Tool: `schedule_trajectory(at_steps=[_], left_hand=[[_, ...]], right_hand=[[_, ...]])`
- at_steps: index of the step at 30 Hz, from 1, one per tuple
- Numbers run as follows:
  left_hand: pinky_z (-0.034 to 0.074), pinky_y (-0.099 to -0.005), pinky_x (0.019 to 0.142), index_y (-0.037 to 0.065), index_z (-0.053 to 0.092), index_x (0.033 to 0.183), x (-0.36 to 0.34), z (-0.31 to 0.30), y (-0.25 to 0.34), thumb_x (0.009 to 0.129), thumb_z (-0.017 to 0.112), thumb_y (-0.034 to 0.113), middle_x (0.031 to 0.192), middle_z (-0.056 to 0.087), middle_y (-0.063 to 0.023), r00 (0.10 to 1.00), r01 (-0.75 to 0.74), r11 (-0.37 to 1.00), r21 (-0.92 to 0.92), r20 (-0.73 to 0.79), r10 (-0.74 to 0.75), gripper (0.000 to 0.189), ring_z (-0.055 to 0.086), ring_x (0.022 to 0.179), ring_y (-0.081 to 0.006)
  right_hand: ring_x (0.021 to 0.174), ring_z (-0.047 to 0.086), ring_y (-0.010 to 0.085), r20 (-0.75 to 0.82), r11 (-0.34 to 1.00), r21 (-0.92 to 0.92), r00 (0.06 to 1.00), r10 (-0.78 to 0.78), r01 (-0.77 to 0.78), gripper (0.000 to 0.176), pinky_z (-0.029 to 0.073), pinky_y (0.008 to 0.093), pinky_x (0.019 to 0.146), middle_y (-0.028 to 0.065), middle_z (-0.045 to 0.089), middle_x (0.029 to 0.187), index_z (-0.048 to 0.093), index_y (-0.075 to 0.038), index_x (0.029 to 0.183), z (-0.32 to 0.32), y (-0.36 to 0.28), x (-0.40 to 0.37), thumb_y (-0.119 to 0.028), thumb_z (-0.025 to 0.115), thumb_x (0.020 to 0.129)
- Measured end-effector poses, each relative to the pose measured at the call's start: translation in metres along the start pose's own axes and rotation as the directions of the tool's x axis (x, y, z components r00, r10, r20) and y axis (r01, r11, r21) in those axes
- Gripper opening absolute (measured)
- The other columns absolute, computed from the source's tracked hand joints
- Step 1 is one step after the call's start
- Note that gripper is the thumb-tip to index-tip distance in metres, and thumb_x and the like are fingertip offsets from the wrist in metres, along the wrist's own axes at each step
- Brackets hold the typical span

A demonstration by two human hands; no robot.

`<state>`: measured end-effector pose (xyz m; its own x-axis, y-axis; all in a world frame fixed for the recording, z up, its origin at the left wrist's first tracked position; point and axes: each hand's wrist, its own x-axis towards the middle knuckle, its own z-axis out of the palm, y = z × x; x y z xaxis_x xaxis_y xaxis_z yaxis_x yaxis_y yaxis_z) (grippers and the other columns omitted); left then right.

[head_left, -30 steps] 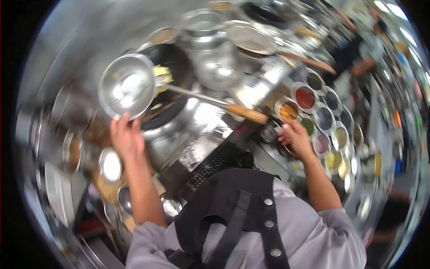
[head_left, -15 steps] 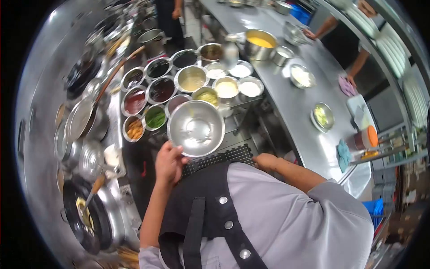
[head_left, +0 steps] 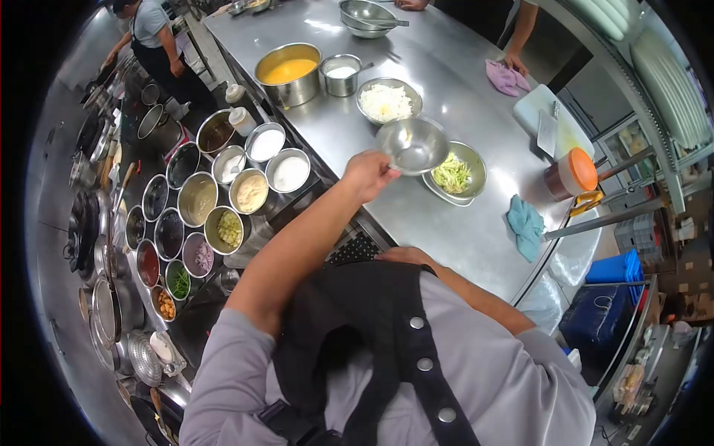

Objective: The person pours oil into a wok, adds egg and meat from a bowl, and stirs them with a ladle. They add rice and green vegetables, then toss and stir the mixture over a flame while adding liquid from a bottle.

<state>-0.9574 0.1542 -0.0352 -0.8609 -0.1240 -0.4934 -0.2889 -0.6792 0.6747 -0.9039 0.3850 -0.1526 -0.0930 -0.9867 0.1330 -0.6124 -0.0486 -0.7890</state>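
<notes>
Stainless mixing bowl (head_left: 413,143): rim pinched by left hand (head_left: 368,177). Right of it: bowl of shredded greens (head_left: 477,167). Near side, well apart: right hand (head_left: 407,256), grip indiscernible.

Steel worktable (head_left: 461,70) beside metal shelving (head_left: 674,182)

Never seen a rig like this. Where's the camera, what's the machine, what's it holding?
No machine: a person works bare-handed, and a camera worn on their head looks forward and down. The left hand grips a metal bowl by its rim, above a steel table. The right hand is near the table's edge; its fingers are partly hidden. On the table are a pot of yellow liquid, a blue cloth and a cutting board bearing a cleaver.
</notes>
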Motion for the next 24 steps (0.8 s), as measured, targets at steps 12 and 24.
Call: schedule_trajectory(at_steps=[12,24], left_hand=[[0.057,-0.0322,0.067,0.006,0.065,0.11,-0.097,-0.175,-0.066,0.097,0.066,0.022,0.097,0.073,-0.0093,0.997,0.0,0.853,0.521,0.061,-0.038,0.021,0.069,0.073,-0.0191],[0.043,-0.0496,0.109,-0.001,0.054,0.137,-0.397,-0.634,-0.173,0.085,0.069,0.024,0.139,0.05,-0.0281,-0.089,0.497,0.761,0.416,-0.848,0.522,0.059,0.05,0.128,-0.0446]], right_hand=[[0.076,0.067,0.0207,-0.346,0.956,-0.174,0.923,0.167,-0.237,0.036,0.054,0.0313,0.068,0.008,0.068,0.087,0.071,-0.01,0.121,-0.005,-0.016,0.01,-0.011,0.076,0.086],[0.067,0.065,0.0245,0.036,0.925,-0.349,0.985,0.17,-0.147,0.023,0.054,0.0345,0.064,0.0108,0.064,0.082,0.069,-0.003,0.109,0.055,-0.04,0.131,-0.008,0.075,0.086]])
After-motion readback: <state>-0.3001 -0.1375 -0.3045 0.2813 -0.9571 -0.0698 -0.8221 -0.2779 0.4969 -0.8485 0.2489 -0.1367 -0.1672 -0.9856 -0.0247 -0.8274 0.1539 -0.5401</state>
